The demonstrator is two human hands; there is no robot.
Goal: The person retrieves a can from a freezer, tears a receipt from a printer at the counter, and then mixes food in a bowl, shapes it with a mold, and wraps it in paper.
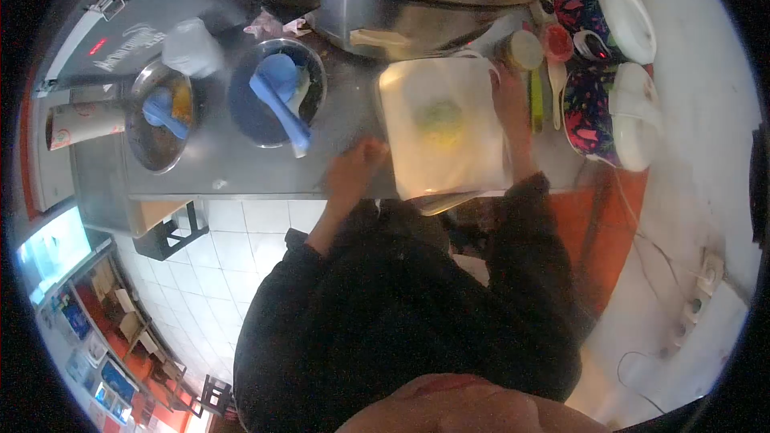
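Note:
A white rectangular board or tray (409, 164) lies on the metal counter in front of me, with a small yellow-green patch of food (443, 123) near its middle. My left hand (354, 170) is just left of the board, its fingers blurred and bunched near the edge. At the board's right edge is my right hand (513, 108), its fingers reaching toward the far right corner; their grip is hard to make out. Left of the board stands a round bowl (241, 104) with a blue ladle (277, 96) in it.
Farther left, another metal bowl (152, 152) holds a blue scoop and orange food, beside a white bag (192, 48). A large steel appliance (417, 20) stands behind the board. Jars (524, 51), a spoon (557, 92) and patterned containers (588, 112) are at right.

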